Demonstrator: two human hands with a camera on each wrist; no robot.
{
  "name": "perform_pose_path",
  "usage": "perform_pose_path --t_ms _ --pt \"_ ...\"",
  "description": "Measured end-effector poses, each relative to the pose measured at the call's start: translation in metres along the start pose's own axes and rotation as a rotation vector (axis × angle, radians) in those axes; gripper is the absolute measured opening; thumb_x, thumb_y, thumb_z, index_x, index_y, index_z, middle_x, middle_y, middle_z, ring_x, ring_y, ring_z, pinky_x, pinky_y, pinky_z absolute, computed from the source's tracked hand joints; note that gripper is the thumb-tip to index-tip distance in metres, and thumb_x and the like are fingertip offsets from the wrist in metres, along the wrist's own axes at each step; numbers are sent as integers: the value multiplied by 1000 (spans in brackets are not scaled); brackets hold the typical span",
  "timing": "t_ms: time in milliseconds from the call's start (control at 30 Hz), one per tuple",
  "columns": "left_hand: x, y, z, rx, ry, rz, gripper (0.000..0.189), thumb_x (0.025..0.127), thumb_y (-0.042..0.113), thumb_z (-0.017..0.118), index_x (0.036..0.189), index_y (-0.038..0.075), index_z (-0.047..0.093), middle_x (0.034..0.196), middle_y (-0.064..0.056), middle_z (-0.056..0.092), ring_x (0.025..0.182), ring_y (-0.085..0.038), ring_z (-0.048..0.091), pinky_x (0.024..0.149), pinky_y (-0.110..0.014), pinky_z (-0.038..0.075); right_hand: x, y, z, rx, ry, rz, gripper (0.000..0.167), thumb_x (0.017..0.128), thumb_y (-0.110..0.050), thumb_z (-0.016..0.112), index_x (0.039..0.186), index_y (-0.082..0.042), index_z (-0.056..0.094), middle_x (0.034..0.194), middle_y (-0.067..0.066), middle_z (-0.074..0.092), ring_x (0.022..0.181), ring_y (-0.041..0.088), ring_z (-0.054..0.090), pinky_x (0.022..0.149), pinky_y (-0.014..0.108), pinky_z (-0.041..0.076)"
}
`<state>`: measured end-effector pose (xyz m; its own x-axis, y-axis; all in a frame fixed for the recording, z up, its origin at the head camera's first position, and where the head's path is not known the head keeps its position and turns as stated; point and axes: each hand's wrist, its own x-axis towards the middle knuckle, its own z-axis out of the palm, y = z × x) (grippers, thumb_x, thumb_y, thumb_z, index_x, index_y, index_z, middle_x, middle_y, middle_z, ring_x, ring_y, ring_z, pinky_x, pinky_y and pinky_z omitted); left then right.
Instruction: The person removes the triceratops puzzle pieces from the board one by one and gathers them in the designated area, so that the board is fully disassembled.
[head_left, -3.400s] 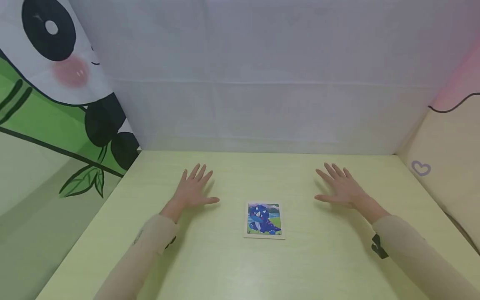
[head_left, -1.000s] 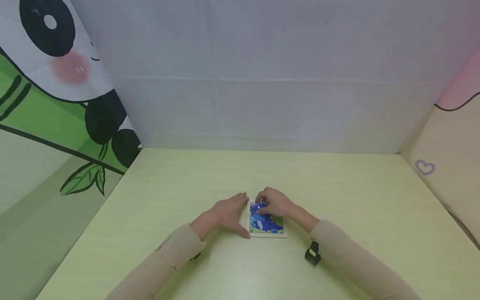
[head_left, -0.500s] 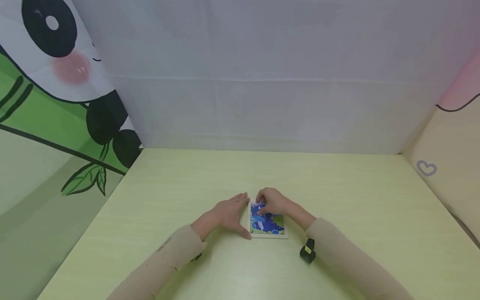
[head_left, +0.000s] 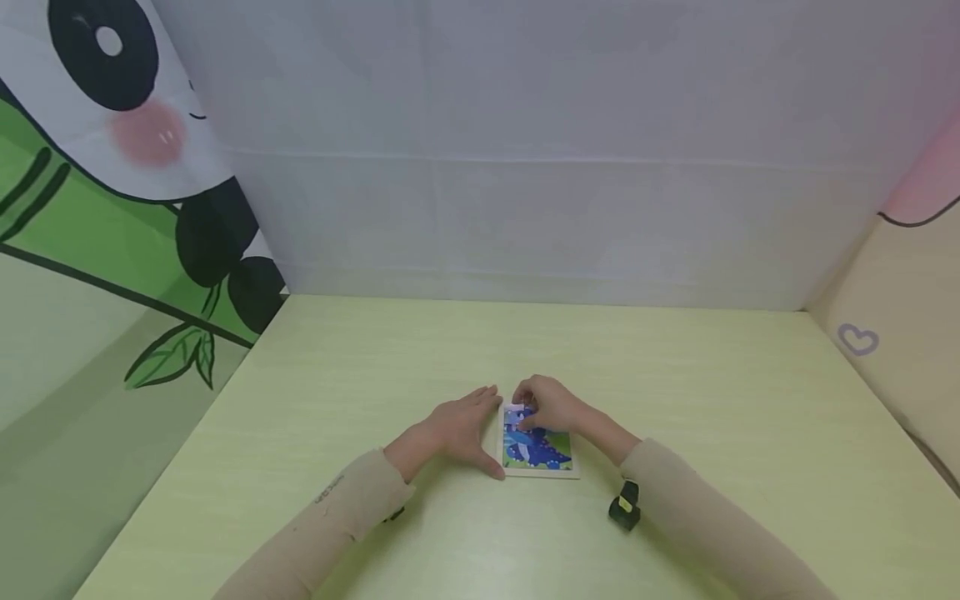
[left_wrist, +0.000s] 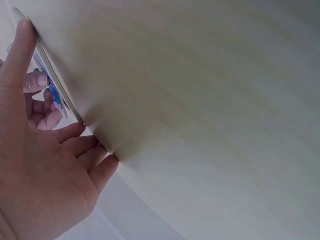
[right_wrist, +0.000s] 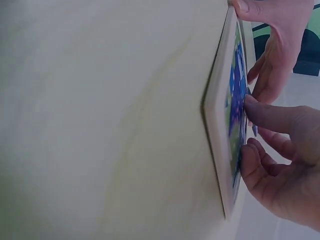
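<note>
A small square jigsaw puzzle (head_left: 542,454) in a pale wooden frame lies on the table, its picture a blue horned dinosaur. My left hand (head_left: 456,429) rests against its left side in the head view, fingers stretched out and thumb at the near corner. Over the upper part of the picture, my right hand (head_left: 555,406) pinches a puzzle piece (head_left: 517,416) with curled fingers. The right wrist view shows that piece's edge (right_wrist: 255,130) standing proud of the board beside the thumb. In the left wrist view, blue shows between the right fingers. The fingers hide part of the picture.
The pale wooden table (head_left: 375,350) reaches back to a white cloth backdrop (head_left: 480,217). A cartoon-printed panel (head_left: 202,242) borders the left side, and a beige one with a heart (head_left: 857,340) the right. Dark wrist-worn devices (head_left: 625,505) show below the sleeves.
From spread apart on the table, both hands have come together at the puzzle. Over the last second they barely move; a pale edge now shows at the piece under my right fingers.
</note>
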<state>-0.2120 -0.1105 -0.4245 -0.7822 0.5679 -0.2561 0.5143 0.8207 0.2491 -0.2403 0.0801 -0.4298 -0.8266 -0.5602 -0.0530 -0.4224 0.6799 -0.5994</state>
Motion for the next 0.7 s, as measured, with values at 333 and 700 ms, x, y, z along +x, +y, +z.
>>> perform_pose_path --t_ms 333,700 --pt "0 1 0 -4 -3 -7 114 58 69 68 143 7 24 150 -11 16 137 -25 15 108 -42 27 -7 0 -9 -60 -20 -123 27 76 -12 73 100 -2 63 87 2 61 77 12 55 70 27 50" --pt "0 1 0 -11 -9 -13 114 58 67 70 143 6 25 150 -12 16 138 -25 15 108 -42 26 -6 5 -9 -157 9 -169 28 76 -17 73 99 -2 67 89 4 66 75 10 58 66 19 50"
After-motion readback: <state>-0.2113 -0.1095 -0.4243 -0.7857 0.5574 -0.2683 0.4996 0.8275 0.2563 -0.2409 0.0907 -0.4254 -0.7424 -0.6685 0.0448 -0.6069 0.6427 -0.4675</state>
